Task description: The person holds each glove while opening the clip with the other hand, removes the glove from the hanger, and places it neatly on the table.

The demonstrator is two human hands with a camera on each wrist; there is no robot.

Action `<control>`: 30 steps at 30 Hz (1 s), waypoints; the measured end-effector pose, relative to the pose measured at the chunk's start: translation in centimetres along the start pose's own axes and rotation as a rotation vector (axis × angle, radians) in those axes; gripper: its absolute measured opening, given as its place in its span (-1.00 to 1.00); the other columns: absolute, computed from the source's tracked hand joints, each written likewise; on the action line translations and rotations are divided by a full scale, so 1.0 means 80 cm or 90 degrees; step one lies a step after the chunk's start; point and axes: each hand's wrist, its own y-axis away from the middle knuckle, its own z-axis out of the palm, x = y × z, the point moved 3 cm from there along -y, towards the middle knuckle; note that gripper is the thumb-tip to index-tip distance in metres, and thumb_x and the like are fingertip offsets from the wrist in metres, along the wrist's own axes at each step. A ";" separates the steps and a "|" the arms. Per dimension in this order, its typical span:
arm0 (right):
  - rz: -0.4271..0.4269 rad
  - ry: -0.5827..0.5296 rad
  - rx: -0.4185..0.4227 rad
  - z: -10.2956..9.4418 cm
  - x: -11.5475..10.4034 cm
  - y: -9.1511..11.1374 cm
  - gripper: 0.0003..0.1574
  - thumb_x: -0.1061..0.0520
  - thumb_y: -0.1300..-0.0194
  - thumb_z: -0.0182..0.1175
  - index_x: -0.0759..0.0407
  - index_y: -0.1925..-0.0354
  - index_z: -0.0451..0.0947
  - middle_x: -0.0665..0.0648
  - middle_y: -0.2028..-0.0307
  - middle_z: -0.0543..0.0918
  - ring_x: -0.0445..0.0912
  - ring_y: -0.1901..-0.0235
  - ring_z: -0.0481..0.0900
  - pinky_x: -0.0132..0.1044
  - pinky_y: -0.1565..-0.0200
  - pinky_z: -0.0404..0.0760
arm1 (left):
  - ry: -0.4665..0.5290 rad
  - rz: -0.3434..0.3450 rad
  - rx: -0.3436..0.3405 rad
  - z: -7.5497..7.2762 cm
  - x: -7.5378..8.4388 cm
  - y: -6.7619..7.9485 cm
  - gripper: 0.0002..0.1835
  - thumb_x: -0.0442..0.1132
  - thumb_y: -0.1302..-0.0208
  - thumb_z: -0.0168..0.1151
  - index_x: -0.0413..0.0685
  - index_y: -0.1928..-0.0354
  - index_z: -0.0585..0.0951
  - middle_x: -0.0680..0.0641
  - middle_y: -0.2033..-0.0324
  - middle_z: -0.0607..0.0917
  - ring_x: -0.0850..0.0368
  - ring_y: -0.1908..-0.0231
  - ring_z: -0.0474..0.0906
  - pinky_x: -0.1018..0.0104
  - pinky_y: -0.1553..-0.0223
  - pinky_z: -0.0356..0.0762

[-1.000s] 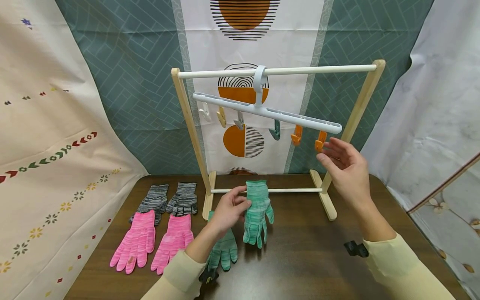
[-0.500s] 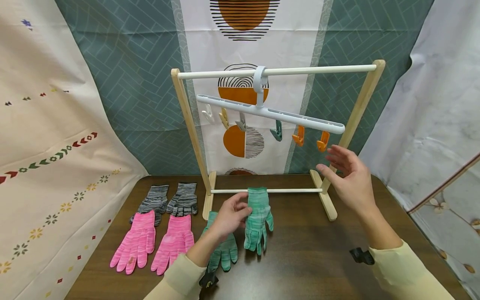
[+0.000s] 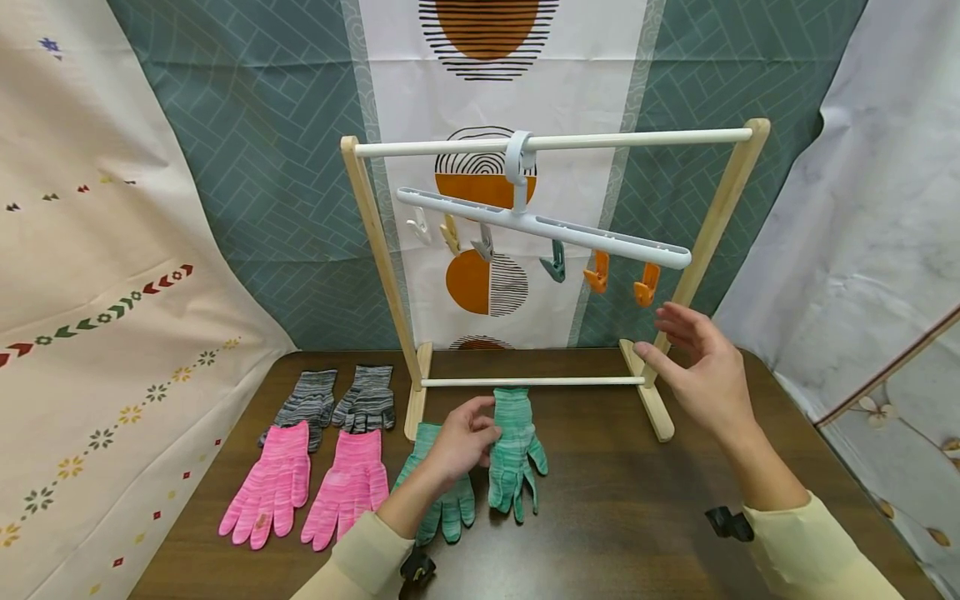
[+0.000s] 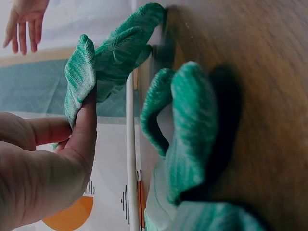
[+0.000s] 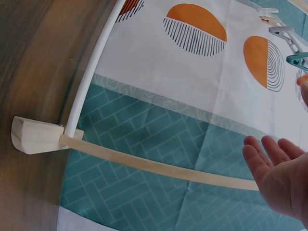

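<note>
My left hand [image 3: 467,440] pinches a green knitted glove [image 3: 513,454] by the side of its cuff, and the glove's fingers hang down close over the table. In the left wrist view the thumb and fingers [image 4: 85,127] meet on the green fabric. A second green glove [image 3: 448,508] lies on the table, partly hidden under my left forearm. My right hand [image 3: 701,371] is held in the air with relaxed, spread fingers and nothing in it. Just above its fingertips hangs the outermost orange clip [image 3: 647,285] of a white hanger [image 3: 540,225], tilted down to the right.
The hanger hooks over the top bar [image 3: 637,140] of a wooden rack. Other clips, including a dark green clip [image 3: 553,262], hang along it. On the left lie two pink gloves [image 3: 273,479] and two grey gloves [image 3: 367,398]. A patterned cloth [image 3: 255,167] backs the table.
My left hand has lowered the green glove toward the table. My right hand has moved down and away from the orange clip. The hanger has swung slightly to the right.
</note>
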 end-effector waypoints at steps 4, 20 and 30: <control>0.003 0.034 -0.012 0.002 0.002 0.005 -0.15 0.03 -0.35 0.53 0.16 -0.48 0.43 0.13 -0.34 0.61 0.04 -0.23 0.62 -0.66 -0.12 0.43 | -0.011 -0.003 0.011 -0.001 -0.003 0.001 -0.41 -0.45 -0.54 0.16 -0.32 -0.54 0.31 -0.26 0.06 0.75 0.14 0.50 0.48 0.13 0.44 0.63; -0.016 0.097 -0.035 0.003 0.020 0.020 -0.11 -0.02 -0.32 0.55 0.18 -0.48 0.44 0.19 -0.32 0.63 0.18 -0.23 0.64 -0.70 -0.10 0.32 | -0.091 -0.051 0.003 -0.003 -0.022 -0.004 -0.38 -0.47 -0.52 0.19 -0.31 -0.55 0.29 -0.16 0.19 0.69 0.15 0.59 0.45 0.18 0.45 0.61; -0.025 0.117 -0.038 0.002 0.025 0.025 -0.10 0.00 -0.29 0.57 0.20 -0.47 0.45 0.23 -0.32 0.62 0.21 -0.25 0.62 -0.67 -0.13 0.28 | -0.147 -0.074 0.002 -0.002 -0.019 0.001 -0.33 -0.48 -0.50 0.23 -0.37 -0.55 0.24 -0.11 0.25 0.60 0.08 0.54 0.54 0.14 0.44 0.59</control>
